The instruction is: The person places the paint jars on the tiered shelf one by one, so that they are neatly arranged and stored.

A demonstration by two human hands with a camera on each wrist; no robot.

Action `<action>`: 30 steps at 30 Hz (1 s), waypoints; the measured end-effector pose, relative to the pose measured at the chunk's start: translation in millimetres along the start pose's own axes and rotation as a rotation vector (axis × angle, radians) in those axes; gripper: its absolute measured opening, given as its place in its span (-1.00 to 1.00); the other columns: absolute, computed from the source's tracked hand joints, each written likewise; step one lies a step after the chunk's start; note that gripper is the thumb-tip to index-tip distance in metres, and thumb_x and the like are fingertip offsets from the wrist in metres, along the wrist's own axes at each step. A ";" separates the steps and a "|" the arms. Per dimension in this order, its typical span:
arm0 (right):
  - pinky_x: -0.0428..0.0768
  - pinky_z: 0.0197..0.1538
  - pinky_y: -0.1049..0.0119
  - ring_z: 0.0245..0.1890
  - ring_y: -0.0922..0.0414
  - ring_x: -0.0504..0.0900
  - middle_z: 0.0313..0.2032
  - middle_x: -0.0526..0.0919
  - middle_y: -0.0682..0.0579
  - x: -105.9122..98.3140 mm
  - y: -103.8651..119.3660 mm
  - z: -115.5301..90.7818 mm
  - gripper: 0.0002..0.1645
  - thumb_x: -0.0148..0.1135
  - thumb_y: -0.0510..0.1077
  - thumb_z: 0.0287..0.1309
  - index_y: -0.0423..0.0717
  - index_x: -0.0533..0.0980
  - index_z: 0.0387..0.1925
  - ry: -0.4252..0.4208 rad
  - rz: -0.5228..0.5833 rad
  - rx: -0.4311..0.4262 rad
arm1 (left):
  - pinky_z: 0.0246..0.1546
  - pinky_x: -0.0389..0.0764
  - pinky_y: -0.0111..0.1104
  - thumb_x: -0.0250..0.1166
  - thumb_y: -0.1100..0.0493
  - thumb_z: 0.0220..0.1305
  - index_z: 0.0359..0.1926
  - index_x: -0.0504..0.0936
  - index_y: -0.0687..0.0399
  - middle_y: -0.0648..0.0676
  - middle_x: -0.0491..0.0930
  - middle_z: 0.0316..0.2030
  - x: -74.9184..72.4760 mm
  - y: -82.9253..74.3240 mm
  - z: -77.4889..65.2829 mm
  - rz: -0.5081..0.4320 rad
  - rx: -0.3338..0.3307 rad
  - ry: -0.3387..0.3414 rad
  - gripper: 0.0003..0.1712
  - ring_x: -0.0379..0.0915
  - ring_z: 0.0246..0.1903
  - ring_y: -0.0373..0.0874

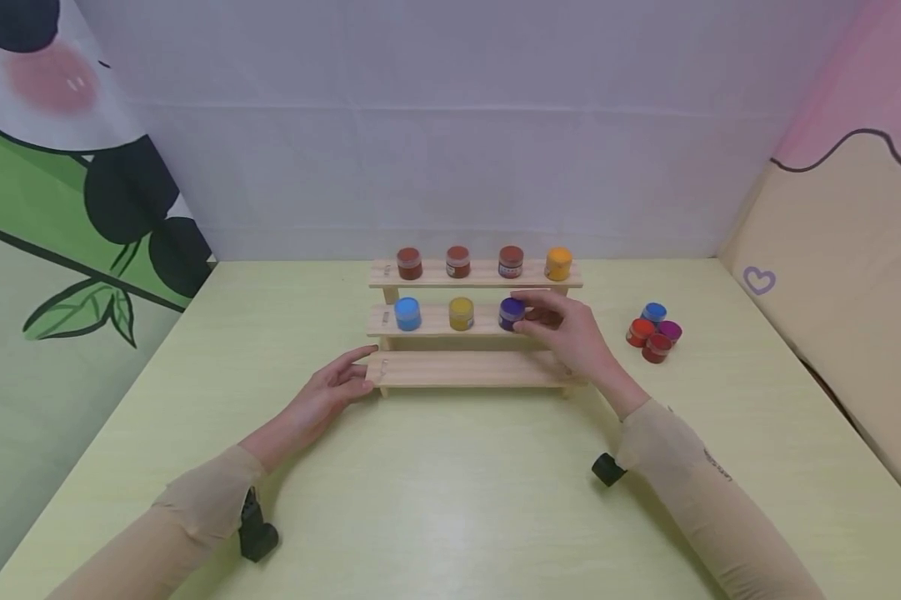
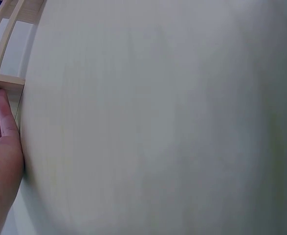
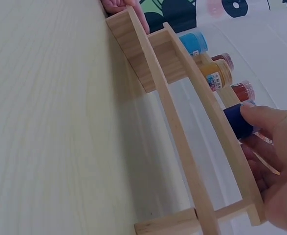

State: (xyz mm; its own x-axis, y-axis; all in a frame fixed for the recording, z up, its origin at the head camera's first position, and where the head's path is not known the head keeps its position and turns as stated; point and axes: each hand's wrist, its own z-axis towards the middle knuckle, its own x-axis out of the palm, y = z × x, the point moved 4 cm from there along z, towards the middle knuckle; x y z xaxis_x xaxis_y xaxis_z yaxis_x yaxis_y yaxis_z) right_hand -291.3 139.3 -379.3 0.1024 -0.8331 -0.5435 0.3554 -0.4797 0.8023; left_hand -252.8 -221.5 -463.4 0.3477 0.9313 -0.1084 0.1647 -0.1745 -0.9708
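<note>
A three-step wooden rack (image 1: 465,369) stands on the table with small paint jars on its upper two steps. My right hand (image 1: 566,327) pinches a dark blue paint jar (image 1: 511,313) between thumb and fingers at the right of the middle step; the right wrist view shows the thumb on this jar (image 3: 238,121). To its left on that step stand a yellow jar (image 1: 461,313) and a light blue jar (image 1: 407,314). My left hand (image 1: 328,393) holds the left end of the bottom step, thumb at the front and fingers behind it.
On the top step are brown-red jars (image 1: 458,262) and an orange-yellow jar (image 1: 558,263). Right of the rack, a cluster holds a blue jar (image 1: 653,312), a purple jar (image 1: 671,332) and red jars (image 1: 641,332). A pale wall rises behind the table (image 1: 435,483).
</note>
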 end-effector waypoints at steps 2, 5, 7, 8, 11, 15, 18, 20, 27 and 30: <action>0.63 0.07 0.29 0.03 0.05 0.68 0.18 0.62 0.01 -2.2 0.1 -0.9 -0.40 0.37 -0.07 0.20 0.12 0.48 0.29 0.017 -0.011 -0.010 | 0.12 0.45 -0.49 0.21 0.05 0.41 0.52 0.12 -0.17 0.03 0.45 0.18 0.3 0.1 -0.3 0.000 0.004 0.005 -0.25 0.48 0.09 -0.30; 0.62 0.14 0.13 0.08 0.02 0.67 0.21 0.60 0.02 -7.1 -0.9 -4.2 -0.37 0.37 -0.07 0.20 0.13 0.46 0.31 0.029 -0.032 -0.023 | 0.12 0.45 -0.48 0.21 0.07 0.41 0.52 0.12 -0.16 0.03 0.45 0.19 0.7 0.7 -0.3 -0.004 0.006 0.012 -0.25 0.48 0.09 -0.30; 0.61 0.16 0.06 0.10 0.01 0.66 0.22 0.60 0.02 -11.5 -2.2 -7.3 -0.37 0.37 -0.07 0.20 0.15 0.46 0.31 0.023 -0.048 -0.015 | 0.12 0.45 -0.49 0.20 0.07 0.42 0.53 0.11 -0.15 0.02 0.46 0.18 1.1 1.0 0.1 -0.005 0.009 0.018 -0.24 0.48 0.09 -0.30; 0.60 0.17 0.04 0.11 0.01 0.65 0.22 0.60 0.02 -14.3 -2.8 -9.0 -0.38 0.38 -0.07 0.20 0.16 0.47 0.30 0.017 -0.052 -0.008 | 0.12 0.45 -0.49 0.21 0.07 0.41 0.52 0.12 -0.16 0.02 0.46 0.18 1.3 1.2 0.3 -0.010 0.006 0.016 -0.25 0.49 0.09 -0.30; 0.63 0.13 0.13 0.08 0.00 0.64 0.21 0.61 0.02 -24.5 -1.9 -15.8 -0.38 0.38 -0.03 0.20 0.16 0.47 0.30 -0.011 -0.084 -0.002 | 0.12 0.45 -0.48 0.21 0.05 0.41 0.53 0.10 -0.16 0.03 0.45 0.19 1.1 1.3 1.2 0.000 0.010 0.020 -0.23 0.48 0.09 -0.29; 0.60 0.02 0.41 0.04 0.04 0.66 0.18 0.64 0.01 -38.7 -2.4 -24.2 -0.40 0.37 0.00 0.21 0.15 0.49 0.28 -0.069 -0.143 -0.043 | 0.13 0.44 -0.48 0.21 0.04 0.41 0.53 0.10 -0.17 0.06 0.44 0.21 -0.2 2.2 2.0 0.010 0.012 0.017 -0.24 0.47 0.10 -0.28; 0.59 -0.01 0.48 0.04 0.09 0.64 0.16 0.66 0.03 -48.2 -4.4 -29.6 -0.42 0.39 -0.03 0.19 0.15 0.52 0.26 -0.131 -0.168 -0.080 | 0.12 0.45 -0.49 0.21 0.05 0.41 0.53 0.11 -0.17 0.06 0.44 0.20 -0.9 2.9 2.3 0.012 0.015 0.016 -0.24 0.48 0.10 -0.28; 0.59 -0.02 0.47 0.03 0.13 0.63 0.14 0.66 0.04 -54.3 -5.8 -33.4 -0.42 0.40 -0.07 0.17 0.15 0.53 0.24 -0.170 -0.175 -0.103 | 0.12 0.45 -0.49 0.21 0.04 0.41 0.53 0.11 -0.17 0.06 0.44 0.20 -1.2 3.3 2.5 0.014 0.016 0.017 -0.24 0.48 0.10 -0.29; 0.52 -0.10 0.63 -0.10 0.62 0.51 0.07 0.70 -0.06 -73.8 -8.8 -46.0 -0.38 0.45 -0.23 0.08 0.08 0.56 0.22 -0.273 -0.207 -0.171 | 0.13 0.44 -0.49 0.20 0.04 0.42 0.53 0.10 -0.16 0.05 0.43 0.21 -1.3 3.2 3.1 0.012 0.015 0.020 -0.24 0.47 0.10 -0.29; 0.50 -0.14 0.69 -0.13 0.66 0.50 0.06 0.70 -0.07 -80.9 -12.3 -50.1 -0.36 0.48 -0.27 0.03 0.07 0.57 0.20 -0.311 -0.219 -0.184 | 0.12 0.44 -0.49 0.20 0.04 0.42 0.53 0.10 -0.16 0.07 0.43 0.22 -1.4 2.6 3.1 0.012 0.014 0.017 -0.24 0.47 0.10 -0.29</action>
State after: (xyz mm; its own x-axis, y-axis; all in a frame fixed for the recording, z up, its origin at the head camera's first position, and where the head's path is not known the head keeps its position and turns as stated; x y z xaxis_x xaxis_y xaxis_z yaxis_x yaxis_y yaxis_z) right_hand -257.4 226.3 -357.6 -0.2696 -0.7741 -0.5728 0.5008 -0.6208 0.6032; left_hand -255.7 -222.3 -466.4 0.3653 0.9236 -0.1163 0.1480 -0.1809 -0.9723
